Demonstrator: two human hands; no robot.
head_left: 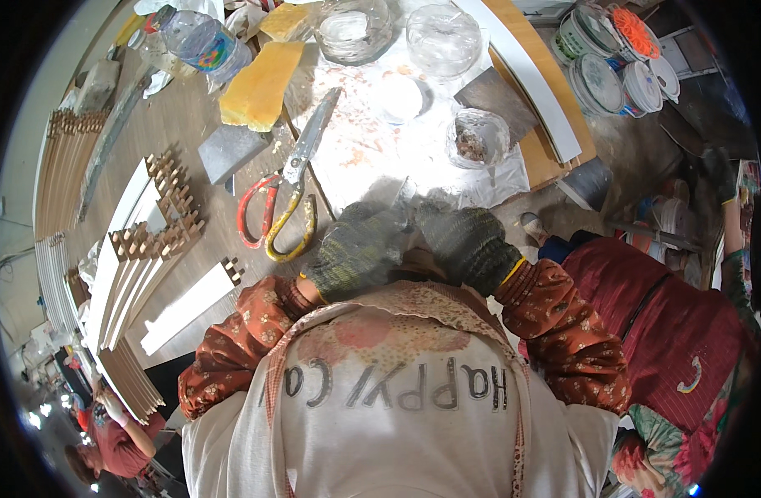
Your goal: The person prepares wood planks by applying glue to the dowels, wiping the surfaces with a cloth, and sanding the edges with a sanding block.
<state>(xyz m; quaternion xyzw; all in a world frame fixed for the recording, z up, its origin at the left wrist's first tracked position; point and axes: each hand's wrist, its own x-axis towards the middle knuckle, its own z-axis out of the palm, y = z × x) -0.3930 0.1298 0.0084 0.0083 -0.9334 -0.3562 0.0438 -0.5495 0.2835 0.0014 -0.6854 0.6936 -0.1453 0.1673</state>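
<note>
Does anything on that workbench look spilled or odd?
Yes: reddish-brown flecks mark the white sheet, as if something spilled or rubbed off there. A smeared clear tub near its right edge holds brown bits. The large shears have mismatched handles, one red, one mostly yellow.

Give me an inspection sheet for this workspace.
Surface: brown tabletop, partly under a speckled white sheet.
Job's things: shears with red and yellow handles, lying near the left hand.
Clutter: plastic bottle, yellow piece, clear round tub, white strips.
Grip: left hand and right hand, both gloved, close together; what they hold is unclear.
Cables: nothing seen on the tabletop.
Surroundings: buckets upper right; co-workers right and lower left.
</note>
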